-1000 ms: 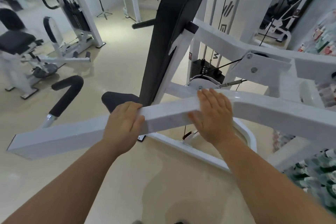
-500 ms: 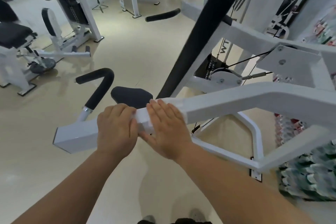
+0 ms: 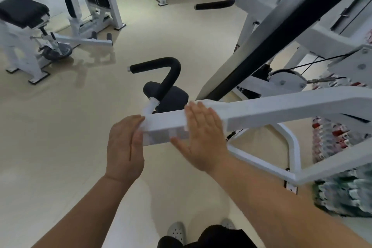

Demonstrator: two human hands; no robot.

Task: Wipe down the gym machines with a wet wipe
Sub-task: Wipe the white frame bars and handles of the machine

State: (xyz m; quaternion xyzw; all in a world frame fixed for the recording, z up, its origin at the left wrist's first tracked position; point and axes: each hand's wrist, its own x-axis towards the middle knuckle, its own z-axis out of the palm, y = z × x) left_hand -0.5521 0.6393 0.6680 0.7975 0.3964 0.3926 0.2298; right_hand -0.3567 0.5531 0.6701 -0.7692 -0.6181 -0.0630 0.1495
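The right grip (image 3: 203,137) lies flat and open on the white machine bar (image 3: 281,110), fingers straight over its top. Whether a wipe is under it, I cannot tell. The left grip (image 3: 124,147), open too, touches the bar's end just beside it. A black seat (image 3: 175,98) sits just past the bar.

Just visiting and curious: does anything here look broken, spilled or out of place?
Nothing stands out. The left hand and right hand rest flat against the white bar; no wipe shows, perhaps hidden beneath.
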